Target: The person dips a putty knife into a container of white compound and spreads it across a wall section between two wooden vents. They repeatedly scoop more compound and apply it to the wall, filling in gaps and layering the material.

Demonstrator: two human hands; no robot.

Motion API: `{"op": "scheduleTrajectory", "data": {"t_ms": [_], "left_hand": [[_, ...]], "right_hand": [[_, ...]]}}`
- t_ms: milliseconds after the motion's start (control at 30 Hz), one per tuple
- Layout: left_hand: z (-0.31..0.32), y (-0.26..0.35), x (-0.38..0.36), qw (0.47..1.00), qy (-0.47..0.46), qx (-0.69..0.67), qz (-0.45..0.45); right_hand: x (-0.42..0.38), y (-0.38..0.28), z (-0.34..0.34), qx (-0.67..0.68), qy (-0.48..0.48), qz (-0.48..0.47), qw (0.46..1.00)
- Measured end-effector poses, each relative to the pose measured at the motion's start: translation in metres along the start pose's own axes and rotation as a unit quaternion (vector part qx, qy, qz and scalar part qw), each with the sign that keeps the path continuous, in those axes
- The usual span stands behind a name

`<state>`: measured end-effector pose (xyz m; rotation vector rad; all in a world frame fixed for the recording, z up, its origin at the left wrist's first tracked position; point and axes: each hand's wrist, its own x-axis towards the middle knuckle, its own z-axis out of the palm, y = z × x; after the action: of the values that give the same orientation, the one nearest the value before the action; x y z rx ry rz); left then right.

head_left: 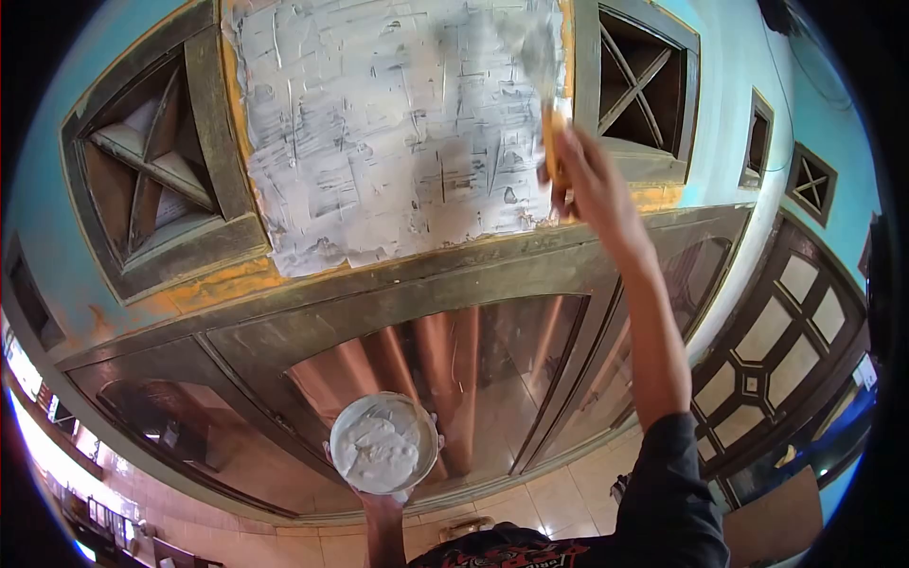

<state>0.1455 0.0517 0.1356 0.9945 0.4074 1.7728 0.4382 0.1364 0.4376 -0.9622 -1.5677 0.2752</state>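
Note:
My right hand (582, 175) is closed round the yellow-orange handle of a scraper (552, 123), raised at the right edge of a wall panel. The blade is blurred against the panel. White and grey paste with rough ridges covers the panel (379, 123). Low in the view, my left hand (386, 500) holds up a round bowl (338, 464) from below, its fingertips showing at the sides. Thick white paste (381, 450) lies in the bowl. Most of the left palm is hidden under it.
Wooden vents with crossed slats flank the panel, one at left (142, 170) and one at right (636, 85). Below runs a wooden frame (426, 275) with glass and a reddish curtain (440, 369). A panelled door (772, 331) stands at right, over a tiled floor (559, 497).

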Motion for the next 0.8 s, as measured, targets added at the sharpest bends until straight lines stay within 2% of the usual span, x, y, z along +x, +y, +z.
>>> {"op": "scheduleTrajectory", "data": {"t_ms": [33, 67, 100, 167, 267, 300, 367, 400, 433, 467, 500, 533, 600, 633, 700, 733, 767, 800], "left_hand": [[0.000, -0.003, -0.005, 0.944, -0.025, 0.265, 0.196], [-0.053, -0.040, -0.006, 0.998, 0.017, 0.019, 0.053], [-0.047, -0.038, -0.004, 0.998, 0.017, 0.018, 0.052], [-0.015, -0.015, 0.003, 0.995, -0.025, -0.090, -0.044], [0.019, 0.013, 0.016, 0.947, -0.088, -0.248, -0.186], [0.015, 0.010, 0.017, 0.946, -0.091, -0.247, -0.187], [0.011, 0.000, 0.019, 0.898, -0.010, -0.370, -0.237], [0.013, 0.002, 0.017, 0.933, -0.015, -0.292, -0.208], [0.013, -0.003, 0.015, 0.933, -0.017, -0.292, -0.210], [0.008, -0.012, 0.009, 0.999, -0.041, -0.029, -0.013], [0.002, -0.021, 0.005, 0.952, -0.063, 0.234, 0.189], [-0.008, -0.030, 0.001, 0.952, -0.065, 0.233, 0.189], [-0.028, -0.038, -0.004, 0.990, 0.027, 0.123, 0.064], [-0.017, -0.032, -0.002, 0.990, 0.026, 0.125, 0.065], [0.017, -0.011, 0.004, 0.970, -0.068, 0.162, 0.170], [0.018, -0.006, 0.009, 0.969, -0.070, 0.162, 0.171], [0.017, -0.001, 0.015, 0.994, -0.073, -0.079, -0.035], [0.015, 0.002, 0.019, 0.917, -0.067, -0.312, -0.238]], "right_hand": [[0.017, -0.011, -0.005, -0.005, 0.007, -0.018, 1.000], [0.035, -0.014, -0.009, -0.001, -0.009, -0.007, 1.000], [0.045, -0.015, -0.012, 0.003, -0.026, 0.004, 1.000], [0.041, 0.009, -0.007, 0.004, -0.042, 0.011, 0.999], [-0.010, 0.037, 0.005, 0.022, -0.064, 0.062, 0.996], [-0.032, 0.033, 0.008, 0.044, -0.060, 0.097, 0.992], [-0.051, 0.021, 0.004, 0.100, -0.071, 0.119, 0.985], [-0.043, 0.010, 0.001, 0.098, -0.067, 0.118, 0.986], [-0.026, -0.004, -0.002, 0.074, -0.030, 0.055, 0.995], [-0.009, -0.016, -0.004, 0.051, 0.008, -0.004, 0.999], [0.012, -0.025, -0.008, 0.070, -0.002, -0.027, 0.997], [0.031, -0.030, -0.009, 0.055, -0.021, -0.030, 0.998], [0.049, -0.023, -0.004, 0.049, -0.029, -0.013, 0.998], [0.052, -0.016, -0.001, 0.044, -0.039, 0.005, 0.998], [0.030, 0.014, 0.009, 0.051, -0.030, 0.042, 0.997], [0.009, 0.028, 0.016, 0.057, -0.037, 0.067, 0.995], [-0.014, 0.037, 0.021, 0.064, -0.044, 0.090, 0.993], [-0.037, 0.040, 0.024, 0.079, -0.050, 0.103, 0.990]]}}
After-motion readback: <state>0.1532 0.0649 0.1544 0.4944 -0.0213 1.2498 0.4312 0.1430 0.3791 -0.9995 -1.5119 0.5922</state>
